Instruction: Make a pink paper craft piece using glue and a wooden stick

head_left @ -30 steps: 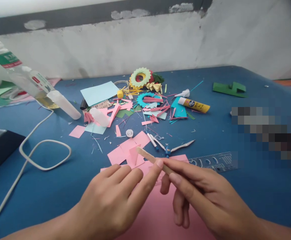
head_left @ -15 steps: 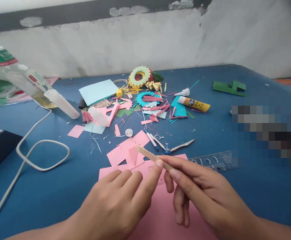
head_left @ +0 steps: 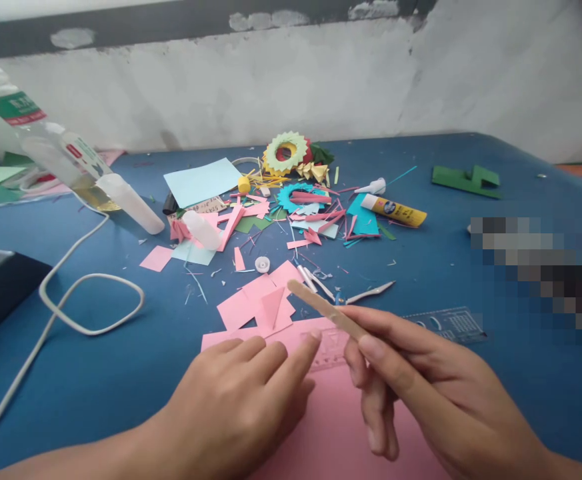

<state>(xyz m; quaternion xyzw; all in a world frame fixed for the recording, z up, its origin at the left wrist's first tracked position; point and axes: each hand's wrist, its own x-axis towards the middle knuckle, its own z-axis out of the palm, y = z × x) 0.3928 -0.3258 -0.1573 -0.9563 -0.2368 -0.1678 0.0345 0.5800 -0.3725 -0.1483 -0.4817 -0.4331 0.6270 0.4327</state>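
A flat wooden stick (head_left: 321,308) is pinched between the thumb and index finger of my right hand (head_left: 431,380), its rounded end pointing up and to the left. My left hand (head_left: 245,393) holds nothing visible; its index finger reaches out, apart from the thumb, while the other fingers curl loosely. That fingertip is below the stick, not touching it. Beneath both hands lies a large pink sheet (head_left: 341,420). A clear stencil ruler (head_left: 445,325) rests partly across the sheet and passes behind my right hand. Smaller pink paper pieces (head_left: 241,308) are just beyond the sheet.
Paper scraps, paper rings (head_left: 285,152) and a yellow glue tube (head_left: 401,212) lie farther back. Bottles (head_left: 131,203) and a looped white cable (head_left: 91,275) are at left. A green paper piece (head_left: 463,180) is at back right; a blurred-out object is at right.
My left index finger has come away from the stick and lowered toward the sheet. My right hand has shifted slightly right and down with the stick. The view has shifted slightly.
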